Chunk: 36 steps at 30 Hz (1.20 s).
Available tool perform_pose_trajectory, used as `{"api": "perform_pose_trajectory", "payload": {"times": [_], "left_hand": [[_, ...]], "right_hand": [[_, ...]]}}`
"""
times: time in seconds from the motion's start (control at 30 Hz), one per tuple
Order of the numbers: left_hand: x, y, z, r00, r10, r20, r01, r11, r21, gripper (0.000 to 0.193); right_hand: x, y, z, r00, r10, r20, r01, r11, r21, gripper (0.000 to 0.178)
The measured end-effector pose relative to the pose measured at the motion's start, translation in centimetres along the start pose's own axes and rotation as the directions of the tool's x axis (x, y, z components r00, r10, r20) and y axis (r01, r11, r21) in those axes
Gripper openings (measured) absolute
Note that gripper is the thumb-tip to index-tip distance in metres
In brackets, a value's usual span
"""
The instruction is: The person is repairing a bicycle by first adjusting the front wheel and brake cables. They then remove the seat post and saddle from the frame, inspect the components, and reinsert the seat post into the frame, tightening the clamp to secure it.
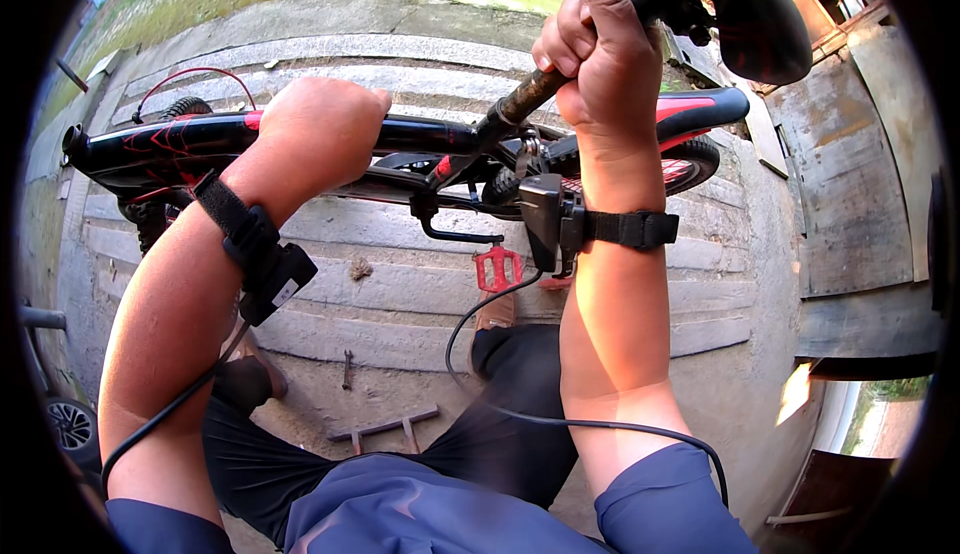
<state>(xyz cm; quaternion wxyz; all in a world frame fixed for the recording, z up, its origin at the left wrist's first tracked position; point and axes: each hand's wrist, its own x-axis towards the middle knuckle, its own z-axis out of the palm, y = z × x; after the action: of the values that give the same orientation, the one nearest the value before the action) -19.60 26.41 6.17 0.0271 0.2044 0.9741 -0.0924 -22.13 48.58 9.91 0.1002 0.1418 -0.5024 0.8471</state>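
A black and red bicycle frame [430,134] lies across the space in front of me, its head tube end [76,144] at the left. My left hand [325,129] is closed around the top tube, knuckles up. My right hand [608,49] wraps around the seat post [527,97], just below the black saddle [765,24], thumb pointing up along it. The seat post slants up and right from the frame, its lower part scuffed and brownish. Under the frame a crank arm carries a red pedal [498,270]. Black straps with small boxes and cables sit on both wrists.
Behind the saddle side, a red and black fender [705,109] covers the rear wheel [708,162]. A wrench [347,370] and a metal bar piece [385,430] lie on the ground between my legs. Wooden boards [845,164] stand at the right. A spoked wheel [72,422] shows at lower left.
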Motion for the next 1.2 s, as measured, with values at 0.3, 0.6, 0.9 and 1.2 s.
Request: {"api": "perform_pose_trajectory", "payload": {"times": [0.3,0.6,0.9,1.2], "left_hand": [[0.1,0.6,-0.3,1.0,-0.001,0.002,0.001,1.0,-0.012,0.02],[-0.1,0.6,-0.4,1.0,-0.009,0.001,0.009,1.0,-0.029,0.018],[-0.2,0.4,-0.4,1.0,-0.007,-0.016,0.007,1.0,-0.017,0.02],[-0.1,0.6,-0.4,1.0,0.004,0.002,-0.004,1.0,0.0,0.019]], "right_hand": [[1.7,0.1,-3.4,0.912,-0.009,0.41,0.011,1.0,-0.001,0.041],[0.4,0.5,-0.1,0.983,-0.099,-0.153,0.074,0.984,-0.161,0.045],[0.6,0.4,0.2,0.978,0.011,-0.21,-0.027,0.997,-0.072,0.035],[2.5,-0.2,-4.6,0.843,-0.016,0.538,-0.099,0.978,0.184,0.029]]}}
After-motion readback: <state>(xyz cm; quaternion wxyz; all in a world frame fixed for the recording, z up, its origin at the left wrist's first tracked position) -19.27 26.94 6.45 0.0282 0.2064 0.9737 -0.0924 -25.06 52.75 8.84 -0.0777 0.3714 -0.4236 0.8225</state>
